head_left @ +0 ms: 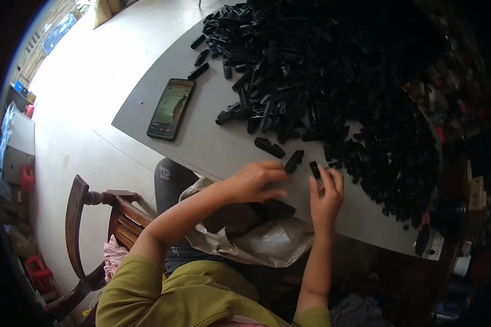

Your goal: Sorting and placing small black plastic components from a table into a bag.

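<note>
A big heap of small black plastic parts (333, 82) covers most of a grey table (202, 141). My left hand (256, 181) rests at the table's near edge, fingers curled, its fingertips touching a black part (294, 161). My right hand (326, 197) pinches a small black piece (315, 169) between thumb and fingertips. Another loose black part (269, 147) lies just beyond both hands. More black pieces (275, 210) sit in an open plastic bag (262, 242) on my lap, below the table edge.
A smartphone (171, 108) with a lit screen lies on the table's left part. A wooden chair (101, 229) stands at my left. A white device (428, 242) sits at the table's right near corner. Pale floor tiles stretch to the left.
</note>
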`<act>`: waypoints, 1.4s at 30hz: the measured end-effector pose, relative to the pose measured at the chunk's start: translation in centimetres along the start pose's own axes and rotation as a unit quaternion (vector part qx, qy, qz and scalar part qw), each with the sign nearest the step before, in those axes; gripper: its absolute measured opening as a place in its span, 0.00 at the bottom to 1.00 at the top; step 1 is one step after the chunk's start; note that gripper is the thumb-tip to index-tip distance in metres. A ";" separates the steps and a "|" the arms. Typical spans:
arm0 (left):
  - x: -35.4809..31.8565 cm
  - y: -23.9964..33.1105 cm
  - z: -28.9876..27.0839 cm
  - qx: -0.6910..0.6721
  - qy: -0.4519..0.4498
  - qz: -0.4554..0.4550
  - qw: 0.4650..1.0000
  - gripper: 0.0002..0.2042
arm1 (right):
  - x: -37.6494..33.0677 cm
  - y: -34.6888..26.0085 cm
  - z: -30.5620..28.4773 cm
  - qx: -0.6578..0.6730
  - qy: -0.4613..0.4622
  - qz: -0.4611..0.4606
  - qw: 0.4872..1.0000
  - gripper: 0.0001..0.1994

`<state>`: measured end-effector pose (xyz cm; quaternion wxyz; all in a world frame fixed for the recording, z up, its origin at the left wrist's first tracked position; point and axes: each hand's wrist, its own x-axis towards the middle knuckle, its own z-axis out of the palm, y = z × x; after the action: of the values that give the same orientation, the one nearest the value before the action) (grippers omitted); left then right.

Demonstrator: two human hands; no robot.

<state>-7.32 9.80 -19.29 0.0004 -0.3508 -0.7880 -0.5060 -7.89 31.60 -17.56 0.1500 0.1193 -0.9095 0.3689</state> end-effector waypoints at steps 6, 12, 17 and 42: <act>2.6 0.2 0.5 0.241 0.125 -0.083 0.959 0.16 | 0.9 1.3 2.7 -0.147 -0.006 -0.064 0.987 0.13; 1.3 -0.3 -0.4 0.101 0.126 -0.144 0.976 0.15 | -0.1 1.3 0.5 0.417 0.013 0.247 0.875 0.16; 0.4 0.0 -0.2 0.016 0.109 -0.124 0.986 0.16 | -1.3 1.6 0.6 0.426 -0.061 0.219 0.875 0.19; -0.1 -0.2 -0.9 0.080 0.006 -0.001 0.997 0.14 | -0.6 1.0 0.9 0.076 -0.125 -0.138 0.979 0.13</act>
<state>-7.71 8.99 -19.00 0.0325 -0.3463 -0.8260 -0.4437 -7.80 31.69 -19.01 0.0747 0.3005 -0.8648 0.3952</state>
